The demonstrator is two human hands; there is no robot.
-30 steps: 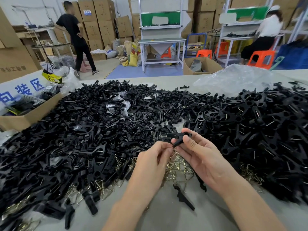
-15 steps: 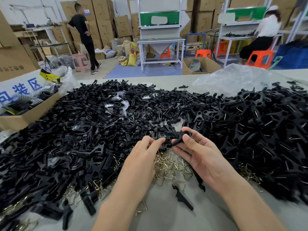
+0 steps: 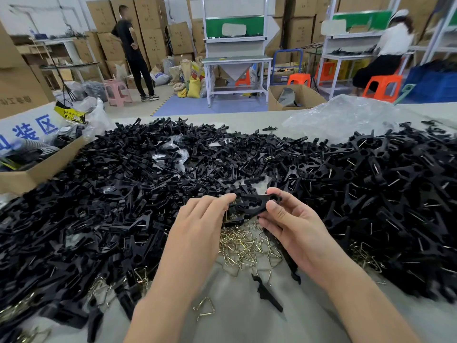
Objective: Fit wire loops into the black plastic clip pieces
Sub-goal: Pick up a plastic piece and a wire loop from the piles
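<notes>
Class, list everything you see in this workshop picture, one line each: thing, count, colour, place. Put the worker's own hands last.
table: one, grey, foreground
wire loops: many, brass, table's near centre
clip pieces: too many to count, black, heaped across the table
held clip piece: one, black, centre, above the wire loops
cardboard box: one, brown, table's left edge
plastic bag: one, clear, table's far right
stool: one, pink, floor behind left
standing person: one, black clothes, back left
seated person: one, white top, back right
right hand: one, gripping the held clip piece
left hand: one, fingertips at that piece's left end
</notes>
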